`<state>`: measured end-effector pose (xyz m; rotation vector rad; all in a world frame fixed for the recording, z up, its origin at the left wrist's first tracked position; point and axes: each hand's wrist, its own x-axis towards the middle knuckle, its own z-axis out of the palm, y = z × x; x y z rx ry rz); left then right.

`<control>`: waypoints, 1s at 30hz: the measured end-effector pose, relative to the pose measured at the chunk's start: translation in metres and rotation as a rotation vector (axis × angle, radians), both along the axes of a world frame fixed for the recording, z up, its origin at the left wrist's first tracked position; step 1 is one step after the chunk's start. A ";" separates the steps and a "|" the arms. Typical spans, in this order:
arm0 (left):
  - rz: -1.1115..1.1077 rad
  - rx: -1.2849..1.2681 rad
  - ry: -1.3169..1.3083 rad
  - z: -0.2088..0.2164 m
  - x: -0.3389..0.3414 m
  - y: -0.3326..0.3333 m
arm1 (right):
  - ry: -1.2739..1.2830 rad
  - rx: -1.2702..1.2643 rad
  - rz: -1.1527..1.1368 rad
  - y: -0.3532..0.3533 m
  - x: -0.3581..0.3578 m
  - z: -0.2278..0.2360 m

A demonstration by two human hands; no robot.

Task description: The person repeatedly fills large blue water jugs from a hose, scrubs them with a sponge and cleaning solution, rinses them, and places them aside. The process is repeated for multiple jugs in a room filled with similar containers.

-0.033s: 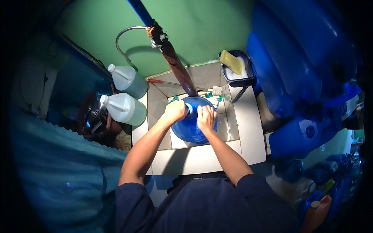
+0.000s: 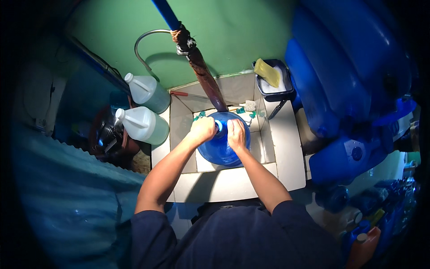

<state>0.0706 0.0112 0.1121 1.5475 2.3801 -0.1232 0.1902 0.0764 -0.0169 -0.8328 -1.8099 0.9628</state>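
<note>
A round blue water jug (image 2: 218, 151) stands upright in a tiled basin (image 2: 268, 150), its neck near the middle. My left hand (image 2: 204, 129) is closed at the left side of the neck, with a pale rim showing beside its fingers. On the right side of the neck and shoulder, my right hand (image 2: 236, 134) presses down with its fingers bent together; its palm side is hidden. Behind the jug, a wrapped dark pipe (image 2: 208, 80) slants down into the basin. Small green pieces (image 2: 241, 110) and a whitish block (image 2: 250, 106) lie at the basin's back.
Two white-handled jugs, one upper (image 2: 150, 94) and one lower (image 2: 145, 127), stand on the left ledge. A dark tub (image 2: 277, 95) with a yellow sponge (image 2: 267, 72) sits at the back right. Large blue containers (image 2: 345, 154) crowd the right side; a blue curtain (image 2: 76, 193) hangs left.
My right hand's fingers have shifted slightly and look straighter on the jug. The left hand stays at the neck, and the view has moved a little.
</note>
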 end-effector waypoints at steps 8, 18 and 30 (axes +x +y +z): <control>-0.220 0.195 0.166 -0.010 0.012 0.008 | 0.196 -0.319 -0.018 -0.002 -0.025 -0.014; 0.248 0.529 -0.184 -0.045 0.008 -0.005 | 0.167 -0.291 -0.094 0.001 -0.028 -0.014; 0.661 1.164 -0.741 -0.115 0.032 -0.014 | 0.095 -0.075 0.107 0.008 -0.012 -0.012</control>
